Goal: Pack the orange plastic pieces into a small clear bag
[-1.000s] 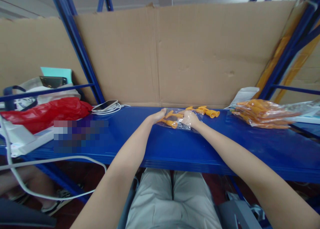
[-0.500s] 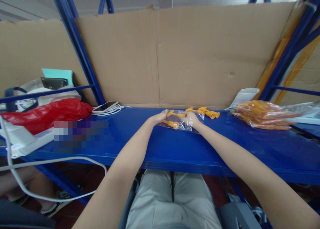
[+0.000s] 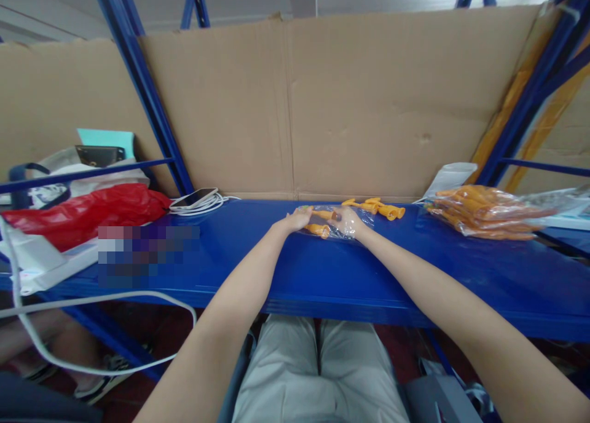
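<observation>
Both my hands rest on a small clear plastic bag (image 3: 332, 226) lying on the blue shelf (image 3: 322, 269). Inside the bag are orange plastic parts (image 3: 318, 229). My left hand (image 3: 295, 219) pinches the bag's left end. At the right side, my right hand (image 3: 348, 221) is closed on the bag, fingers pressed onto the film. Two or three loose orange parts (image 3: 378, 207) lie just behind my right hand, near the cardboard.
A brown cardboard wall (image 3: 322, 103) backs the shelf. A larger bag full of orange parts (image 3: 479, 211) lies at right with a white pouch (image 3: 449, 177) behind it. At left are a phone with white cable (image 3: 196, 198), a red bag (image 3: 83, 211) and blue uprights (image 3: 147, 97).
My hands have drawn slightly closer together on the small bag, bunching it. The orange parts inside have shifted a little. Nothing else on the shelf has moved.
</observation>
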Action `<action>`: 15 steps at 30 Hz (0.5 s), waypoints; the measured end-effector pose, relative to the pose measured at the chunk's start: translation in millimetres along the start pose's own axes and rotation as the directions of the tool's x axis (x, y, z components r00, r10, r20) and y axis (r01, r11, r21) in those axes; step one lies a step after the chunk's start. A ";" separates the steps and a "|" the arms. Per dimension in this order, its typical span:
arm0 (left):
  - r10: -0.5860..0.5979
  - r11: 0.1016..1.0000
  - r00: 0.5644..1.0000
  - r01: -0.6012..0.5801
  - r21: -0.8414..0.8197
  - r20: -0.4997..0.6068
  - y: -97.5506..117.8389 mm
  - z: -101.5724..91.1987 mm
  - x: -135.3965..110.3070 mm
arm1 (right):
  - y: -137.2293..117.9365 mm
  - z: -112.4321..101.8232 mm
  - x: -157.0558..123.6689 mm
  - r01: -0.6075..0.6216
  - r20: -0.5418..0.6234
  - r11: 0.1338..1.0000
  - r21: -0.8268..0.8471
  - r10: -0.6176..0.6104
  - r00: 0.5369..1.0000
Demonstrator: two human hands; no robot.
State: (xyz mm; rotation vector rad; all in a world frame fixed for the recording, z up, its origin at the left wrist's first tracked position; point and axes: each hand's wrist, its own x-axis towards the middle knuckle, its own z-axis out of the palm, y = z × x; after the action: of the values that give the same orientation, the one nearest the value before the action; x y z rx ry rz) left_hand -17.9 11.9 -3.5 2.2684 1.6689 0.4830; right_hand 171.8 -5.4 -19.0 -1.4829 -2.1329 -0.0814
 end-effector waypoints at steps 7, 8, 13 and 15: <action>-0.005 0.992 0.996 -0.006 0.127 0.086 2.4 -1.5 -2.3 | 2.7 4.5 1.1 -0.019 -0.018 0.988 0.151 0.022 1.000; -0.011 0.992 0.997 0.000 0.128 0.082 2.4 -1.2 -2.3 | 4.7 6.1 1.9 -0.031 -0.025 0.983 0.182 0.036 0.999; -0.003 0.990 0.999 -0.003 0.144 0.040 0.8 -1.2 -1.9 | 14.3 15.0 5.8 -0.060 -0.027 0.955 0.289 0.071 0.997; 0.020 0.989 1.000 -0.022 0.148 0.014 -0.3 -1.9 -1.3 | 15.0 16.8 6.4 -0.024 -0.033 0.952 0.305 0.036 0.999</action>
State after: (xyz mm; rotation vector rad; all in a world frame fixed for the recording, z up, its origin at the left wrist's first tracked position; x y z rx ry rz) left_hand -19.3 10.8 -2.0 2.3902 1.7297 0.3588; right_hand 176.9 11.8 -34.1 -1.3198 -1.9858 0.2205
